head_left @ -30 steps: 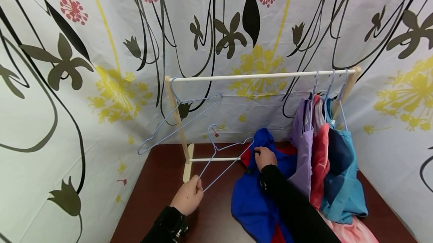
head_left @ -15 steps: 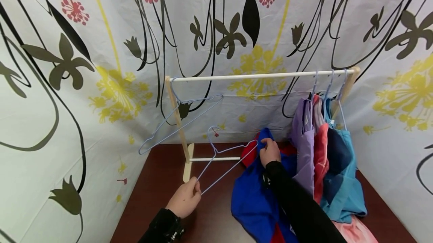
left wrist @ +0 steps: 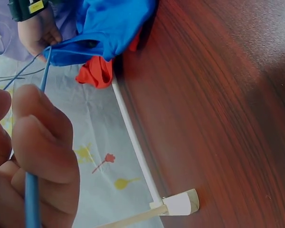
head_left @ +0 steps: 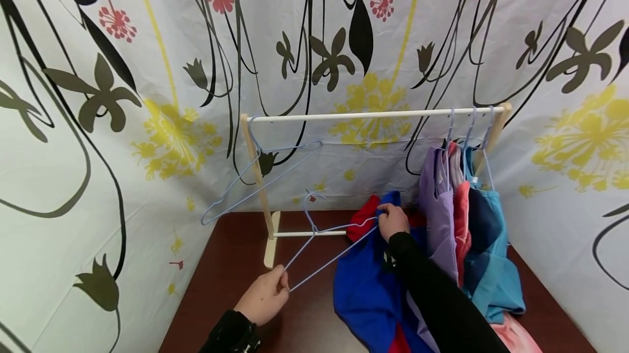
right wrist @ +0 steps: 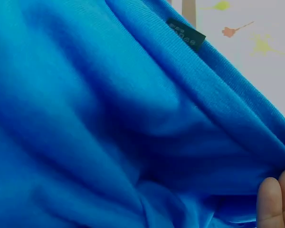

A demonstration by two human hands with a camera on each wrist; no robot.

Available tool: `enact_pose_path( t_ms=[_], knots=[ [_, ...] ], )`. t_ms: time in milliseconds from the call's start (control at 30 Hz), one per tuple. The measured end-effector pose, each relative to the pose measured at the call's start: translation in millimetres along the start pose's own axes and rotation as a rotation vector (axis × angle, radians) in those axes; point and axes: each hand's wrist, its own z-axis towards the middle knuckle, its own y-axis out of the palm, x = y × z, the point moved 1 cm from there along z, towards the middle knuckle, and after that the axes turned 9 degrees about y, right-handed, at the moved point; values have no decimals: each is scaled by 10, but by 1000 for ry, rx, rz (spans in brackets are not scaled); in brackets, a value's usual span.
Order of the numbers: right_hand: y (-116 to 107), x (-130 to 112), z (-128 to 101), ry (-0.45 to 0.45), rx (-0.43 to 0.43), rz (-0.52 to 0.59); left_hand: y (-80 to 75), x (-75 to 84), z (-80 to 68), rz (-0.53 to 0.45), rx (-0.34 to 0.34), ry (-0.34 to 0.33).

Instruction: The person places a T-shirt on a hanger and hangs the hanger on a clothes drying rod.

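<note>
My left hand [head_left: 265, 295] grips one end of a light-blue wire hanger [head_left: 328, 269], whose hook points up and away. The hanger's other end reaches the neckline of a blue garment with red sleeves [head_left: 361, 287]. At that spot my right hand [head_left: 393, 222] pinches the garment's edge; whether the hanger tip is inside the opening is hidden by the fingers. In the right wrist view, the blue cloth [right wrist: 109, 118] fills most of the frame, with a dark label [right wrist: 185, 35] at the collar and fingertips [right wrist: 270, 202] at the lower right.
A wooden rack [head_left: 378, 115] stands at the back of the dark red-brown table [head_left: 231, 265]. An empty hanger [head_left: 260, 178] hangs at its left end. Purple [head_left: 441, 211], coral and teal garments [head_left: 493, 255] hang at its right. A flower-print curtain [head_left: 295, 15] surrounds the table.
The right hand has shifted slightly right with the blue garment's neckline. The left hand has drawn a little down and left, and the hanger's far end has moved right to the garment's edge.
</note>
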Motion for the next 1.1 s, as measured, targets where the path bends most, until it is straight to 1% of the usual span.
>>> enact_pose_path(
  t_ms=[100, 267, 367, 500, 600, 733, 867, 1000, 1100],
  knots=[
    [-24, 4, -9, 26, -12, 8, -1, 19, -31, 17, 7, 11],
    [-63, -16, -40, 21, -32, 8, 33, 49, 5, 59, 13, 16],
    [-69, -38, -76, 28, -83, 34, 50, 97, 29, 81, 15, 26],
    [-81, -86, -132, 62, -171, 74, 80, 171, 63, 102, 24, 47],
    [-99, -130, -176, 46, -199, 54, 113, 212, 95, 106, 36, 56],
    [-93, -157, -209, 8, -206, -5, 162, 229, 137, 92, 42, 47],
    [-88, -186, -238, -18, -184, -31, 209, 239, 184, 101, 47, 35],
    [-112, -256, -286, -38, -176, 4, 231, 263, 230, 110, 67, 44],
    [-153, -304, -321, -10, -178, 69, 237, 283, 251, 113, 86, 53]
  ],
)
